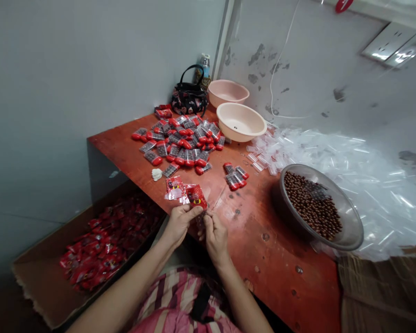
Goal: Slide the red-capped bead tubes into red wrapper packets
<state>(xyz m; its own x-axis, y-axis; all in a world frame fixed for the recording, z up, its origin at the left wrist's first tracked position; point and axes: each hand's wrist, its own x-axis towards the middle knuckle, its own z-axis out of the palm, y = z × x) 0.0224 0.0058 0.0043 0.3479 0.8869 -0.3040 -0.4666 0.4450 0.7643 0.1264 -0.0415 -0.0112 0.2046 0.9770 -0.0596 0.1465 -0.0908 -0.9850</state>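
My left hand (180, 225) pinches a red printed wrapper (196, 196) between thumb and fingers at the table's front edge. Close beside it, my right hand (216, 235) is closed on a small pack of dark brown balls (201, 224), mostly hidden by the fingers. The pack touches the wrapper's lower end; I cannot tell how far inside it is. More flat red-and-clear wrappers (175, 188) lie just beyond my left hand. A few clear packs with red ends (236, 176) lie on the table ahead of my right hand.
Many filled packs (183, 138) are heaped on the red table (263, 277). Behind stand two basins (242, 121) and a handbag (189, 99). At right are a bowl of brown balls (312, 203) and clear plastic sleeves (384, 185). A carton (38, 282) of red wrappers sits lower left.
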